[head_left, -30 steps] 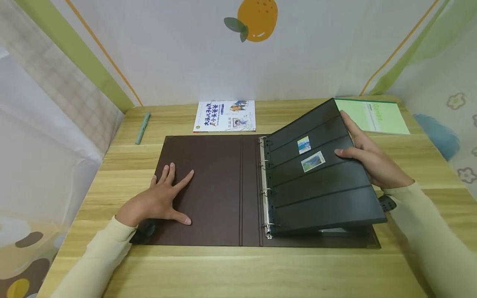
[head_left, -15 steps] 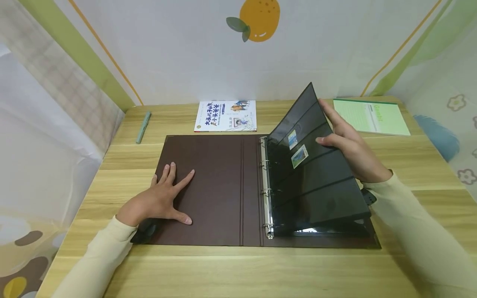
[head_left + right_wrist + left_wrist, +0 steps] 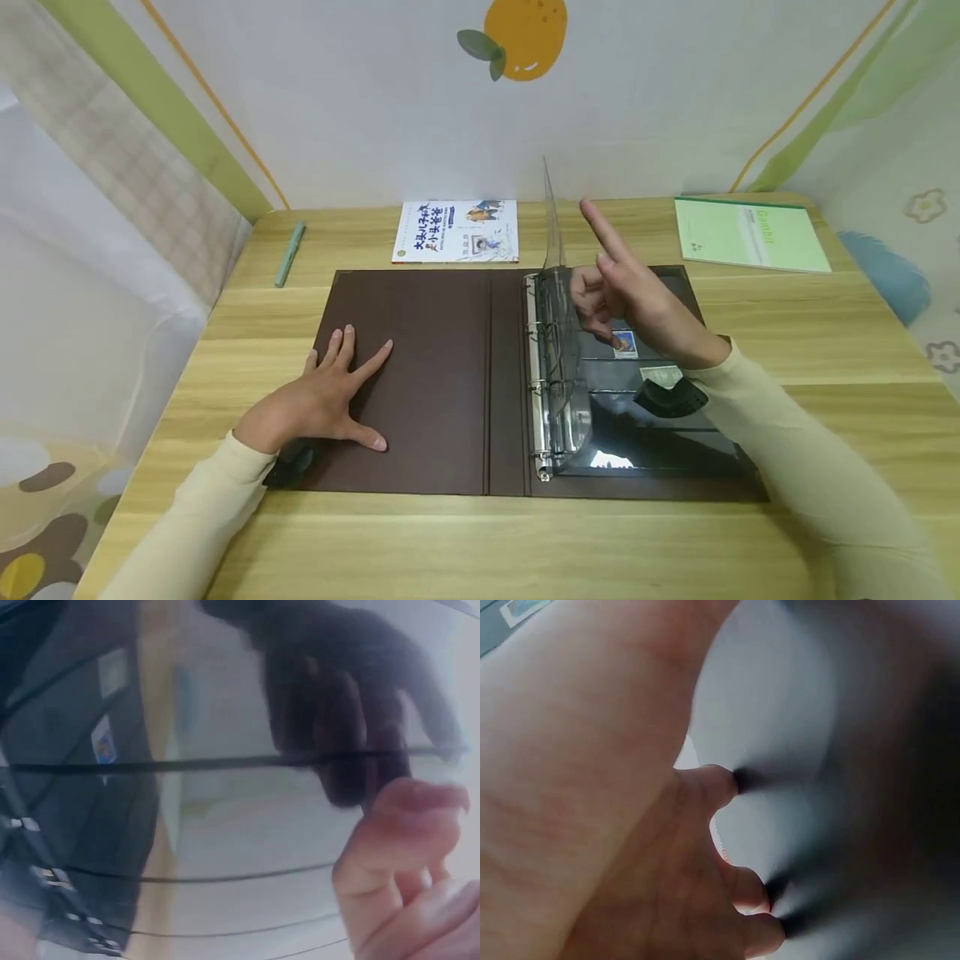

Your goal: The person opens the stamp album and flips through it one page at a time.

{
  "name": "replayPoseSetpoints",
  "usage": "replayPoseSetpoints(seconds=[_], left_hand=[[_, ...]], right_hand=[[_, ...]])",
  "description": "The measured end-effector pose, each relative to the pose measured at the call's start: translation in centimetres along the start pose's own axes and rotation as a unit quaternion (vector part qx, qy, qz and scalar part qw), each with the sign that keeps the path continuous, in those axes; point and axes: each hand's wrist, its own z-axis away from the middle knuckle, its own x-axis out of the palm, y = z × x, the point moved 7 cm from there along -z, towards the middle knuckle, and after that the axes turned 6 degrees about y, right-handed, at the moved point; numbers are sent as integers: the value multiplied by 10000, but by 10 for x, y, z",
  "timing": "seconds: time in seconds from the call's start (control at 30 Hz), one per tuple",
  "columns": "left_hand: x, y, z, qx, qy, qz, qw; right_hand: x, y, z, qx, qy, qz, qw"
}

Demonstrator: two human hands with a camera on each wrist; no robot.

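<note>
A brown ring binder (image 3: 420, 383) lies spread on the table, its metal rings (image 3: 536, 387) down the middle. My left hand (image 3: 311, 408) rests with fingers apart on the bare inner cover. One black stamp page (image 3: 557, 333) stands nearly upright at the rings, seen almost edge-on. Just right of it is my right hand (image 3: 633, 296), index finger extended and other fingers bent, nothing visible in its grasp. The right wrist view shows this hand's dark reflection on the glossy page. Below it, another black page (image 3: 652, 450) carries a small stamp (image 3: 625, 344) and a paler one (image 3: 660, 375).
A white picture book (image 3: 456, 232) lies behind the binder. At the back right is a green notebook (image 3: 753, 235), and a green pen (image 3: 289, 254) lies at the back left. Patterned curtains (image 3: 345, 100) hang around the wooden table (image 3: 450, 550).
The page with two stamps has swung up from the right to nearly upright. My right hand has moved left, and its thumb no longer lies over the page. My left hand has stayed put.
</note>
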Motion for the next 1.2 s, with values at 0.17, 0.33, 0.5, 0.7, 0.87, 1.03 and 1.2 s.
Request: replayPoseSetpoints(seconds=[0.17, 0.33, 0.5, 0.7, 0.87, 1.03, 1.2], left_hand=[[-1, 0, -2, 10, -10, -73, 10000], [-1, 1, -2, 7, 2, -98, 10000], [-1, 2, -2, 55, 22, -1, 10000], [-8, -1, -2, -62, 60, 299, 9995], [-21, -6, -4, -27, 359, 307, 9989], [-41, -3, -7, 167, 1116, -12, 9936], [-59, 5, -11, 283, 1987, 278, 9793]], right_hand=[[10, 19, 4, -339, -458, 678, 9961], [13, 44, 12, -436, -779, 2092, 9738], [14, 74, 21, -491, -1118, 3151, 9412], [13, 86, 22, -552, -921, 4131, 9043], [22, 87, 18, -522, -1034, 4564, 8822], [27, 88, 15, -423, -1014, 4693, 8762], [29, 89, 14, -349, -971, 4756, 8736]])
